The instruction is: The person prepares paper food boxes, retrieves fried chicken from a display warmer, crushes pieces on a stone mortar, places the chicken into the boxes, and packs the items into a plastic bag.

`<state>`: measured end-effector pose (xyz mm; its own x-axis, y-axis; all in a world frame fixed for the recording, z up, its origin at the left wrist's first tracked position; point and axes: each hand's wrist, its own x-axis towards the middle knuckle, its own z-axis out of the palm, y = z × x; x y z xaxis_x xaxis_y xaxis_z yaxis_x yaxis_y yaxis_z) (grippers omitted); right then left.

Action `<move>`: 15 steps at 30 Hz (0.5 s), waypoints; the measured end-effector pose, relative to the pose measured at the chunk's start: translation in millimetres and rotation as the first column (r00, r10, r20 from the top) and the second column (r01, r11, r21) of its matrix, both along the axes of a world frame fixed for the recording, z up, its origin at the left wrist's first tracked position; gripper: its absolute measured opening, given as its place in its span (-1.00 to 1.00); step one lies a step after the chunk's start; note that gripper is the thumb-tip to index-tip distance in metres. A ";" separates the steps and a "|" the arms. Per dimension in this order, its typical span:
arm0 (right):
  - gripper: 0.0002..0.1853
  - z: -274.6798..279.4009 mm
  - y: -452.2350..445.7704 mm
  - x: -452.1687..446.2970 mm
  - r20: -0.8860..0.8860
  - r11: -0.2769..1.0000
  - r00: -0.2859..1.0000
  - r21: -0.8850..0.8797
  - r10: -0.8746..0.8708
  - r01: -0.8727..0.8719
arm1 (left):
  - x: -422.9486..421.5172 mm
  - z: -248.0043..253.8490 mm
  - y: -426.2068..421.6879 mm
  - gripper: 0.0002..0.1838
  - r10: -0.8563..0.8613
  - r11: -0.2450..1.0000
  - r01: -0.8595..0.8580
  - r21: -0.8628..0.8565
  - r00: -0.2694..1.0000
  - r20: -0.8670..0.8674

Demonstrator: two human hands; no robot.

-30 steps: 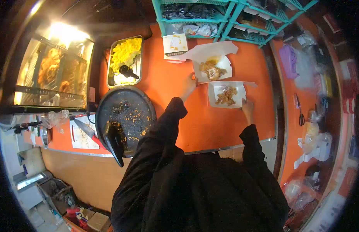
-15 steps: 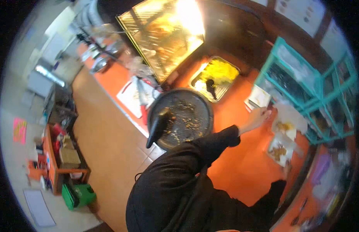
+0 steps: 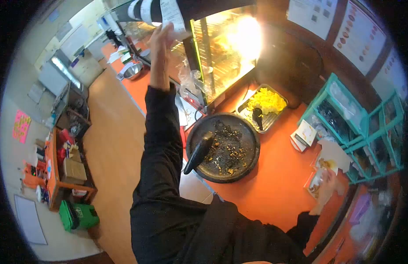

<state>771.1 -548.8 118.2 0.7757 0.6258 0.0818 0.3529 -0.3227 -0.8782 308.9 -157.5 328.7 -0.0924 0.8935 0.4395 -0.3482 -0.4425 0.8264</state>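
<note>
My left hand (image 3: 161,42) is raised to a printed paper slip (image 3: 171,13) at the top of the lit display case. Its fingers are closed at the slip's lower left edge. On the right side of the orange counter, my right hand (image 3: 328,187) is over two paper-lined portions of brown food, partly covering the nearer portion (image 3: 315,190). The farther food portion (image 3: 328,163) shows just beyond the fingers. Those fingers are blurred, so their grip is unclear. Between my arms sits a dark stone mortar (image 3: 250,163) with food bits, a dark pestle (image 3: 198,153) resting across its left rim.
A metal tray (image 3: 269,125) of yellow food with a black-handled utensil lies behind the mortar. The glass display case (image 3: 208,57) glows brightly. Teal drawers (image 3: 344,105) and a small white box (image 3: 303,134) stand at right. A metal bowl (image 3: 133,70) is far left.
My left hand has swung from near the white box up and left to the paper slip. My right hand has moved slightly farther forward over the food. The view has shifted.
</note>
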 end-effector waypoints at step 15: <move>-0.28 23.9 -66.5 4.9 0.280 0.704 0.798 0.671 -0.534 0.235 | 317.1 -208.8 -342.0 -0.53 -0.933 0.359 0.871 -0.335 0.320 -0.166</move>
